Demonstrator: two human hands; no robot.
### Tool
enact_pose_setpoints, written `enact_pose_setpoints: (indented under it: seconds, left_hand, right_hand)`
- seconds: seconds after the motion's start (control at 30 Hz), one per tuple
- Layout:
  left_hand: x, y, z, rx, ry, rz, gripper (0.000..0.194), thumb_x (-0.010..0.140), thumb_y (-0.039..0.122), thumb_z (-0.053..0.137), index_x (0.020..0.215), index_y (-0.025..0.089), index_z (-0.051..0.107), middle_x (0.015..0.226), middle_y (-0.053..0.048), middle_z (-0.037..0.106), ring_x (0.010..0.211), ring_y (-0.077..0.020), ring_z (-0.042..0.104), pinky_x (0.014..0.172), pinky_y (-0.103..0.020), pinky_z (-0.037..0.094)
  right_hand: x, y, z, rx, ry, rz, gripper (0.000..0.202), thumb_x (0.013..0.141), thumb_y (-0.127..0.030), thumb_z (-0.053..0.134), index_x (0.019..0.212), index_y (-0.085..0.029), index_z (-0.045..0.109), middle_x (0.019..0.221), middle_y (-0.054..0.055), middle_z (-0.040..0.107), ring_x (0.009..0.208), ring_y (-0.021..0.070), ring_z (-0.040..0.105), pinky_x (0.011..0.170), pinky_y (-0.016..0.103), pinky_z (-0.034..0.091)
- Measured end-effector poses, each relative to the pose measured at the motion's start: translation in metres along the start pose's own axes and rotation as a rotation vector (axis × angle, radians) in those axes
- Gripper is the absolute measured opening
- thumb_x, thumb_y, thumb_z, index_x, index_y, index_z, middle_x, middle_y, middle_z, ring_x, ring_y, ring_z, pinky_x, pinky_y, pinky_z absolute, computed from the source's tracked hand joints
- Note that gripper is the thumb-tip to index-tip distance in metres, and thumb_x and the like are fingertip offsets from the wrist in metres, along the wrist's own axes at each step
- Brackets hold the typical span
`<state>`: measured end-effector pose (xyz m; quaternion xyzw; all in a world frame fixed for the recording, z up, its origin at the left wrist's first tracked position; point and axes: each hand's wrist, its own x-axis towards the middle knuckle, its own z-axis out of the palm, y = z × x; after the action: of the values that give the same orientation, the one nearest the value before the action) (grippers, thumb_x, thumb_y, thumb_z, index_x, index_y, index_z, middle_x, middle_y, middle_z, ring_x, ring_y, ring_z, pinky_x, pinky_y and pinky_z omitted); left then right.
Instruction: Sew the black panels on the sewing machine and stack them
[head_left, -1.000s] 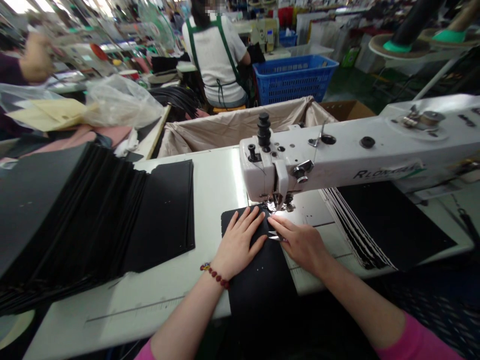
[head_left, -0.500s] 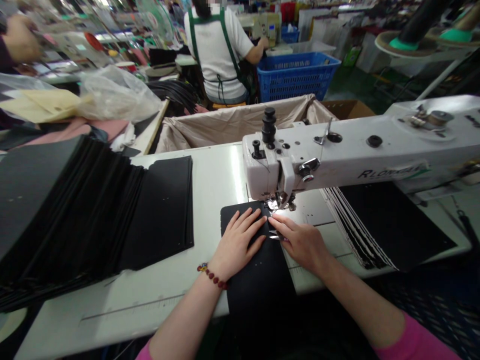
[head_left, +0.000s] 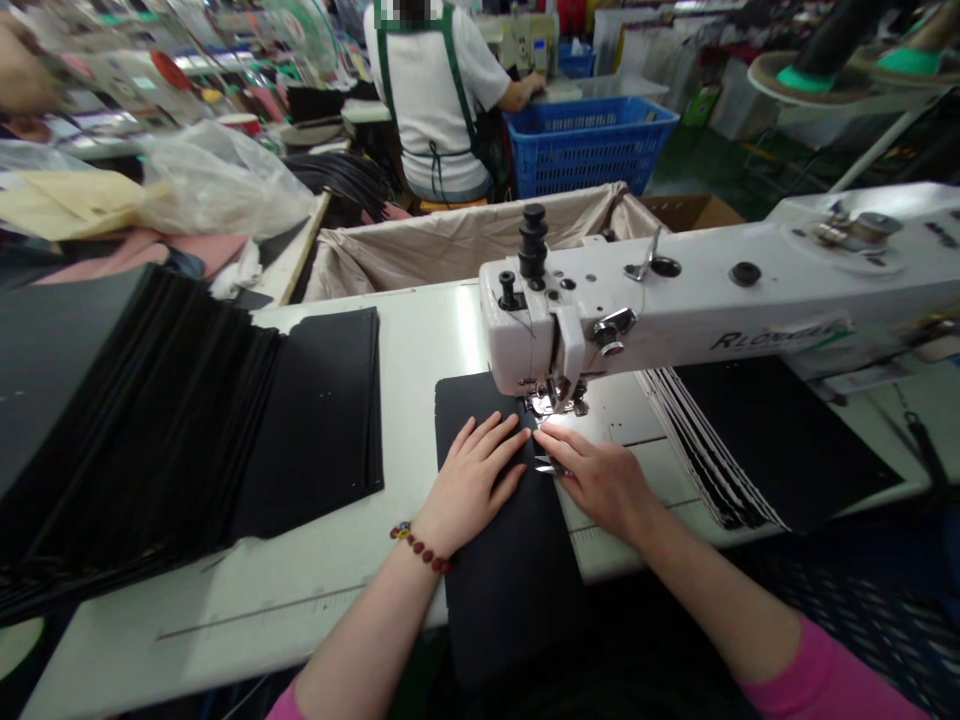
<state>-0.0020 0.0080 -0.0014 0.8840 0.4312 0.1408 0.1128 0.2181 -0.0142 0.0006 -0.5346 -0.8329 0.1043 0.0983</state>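
A long black panel (head_left: pixel 517 560) lies on the sewing table, its right edge under the presser foot (head_left: pixel 551 400) of a white sewing machine (head_left: pixel 660 300). My left hand (head_left: pixel 476 475) rests flat on the panel with fingers spread. Close to the foot, my right hand (head_left: pixel 600 485) has its fingertips at the panel's right edge. Small scissors (head_left: pixel 551 467) are tucked in that hand, with the blades sticking out to the left over the panel. The handles are mostly hidden by the fingers.
Stacked black panels (head_left: pixel 315 410) cover the table's left side. More panels with pale edges (head_left: pixel 772 440) lie right, under the machine arm. Behind the table is a cloth-lined bin (head_left: pixel 390 260). Beyond it are a blue basket (head_left: pixel 592 150) and a person (head_left: pixel 427 110) in a green-strapped apron.
The black panel has slid away from me under the foot, its far end now further past my left fingertips. Both hands keep nearly the same place beside the foot.
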Motion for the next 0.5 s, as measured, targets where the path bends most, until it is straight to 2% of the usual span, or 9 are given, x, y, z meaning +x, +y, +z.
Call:
enact_pose_setpoints:
  seconds: [0.5]
  left_hand:
    - [-0.0002, -0.0011, 0.001, -0.01, 0.022, 0.005, 0.042, 0.097, 0.029, 0.047, 0.139, 0.028, 0.046, 0.149, -0.003, 0.043, 0.141, -0.023, 0.033, 0.119, -0.051, 0.022]
  right_hand:
    - [0.0002, 0.0004, 0.001, 0.001, 0.004, 0.002, 0.056, 0.089, -0.019, 0.05, 0.143, -0.03, 0.042, 0.147, 0.001, 0.046, 0.107, 0.0204, 0.063, 0.086, 0.033, 0.052]
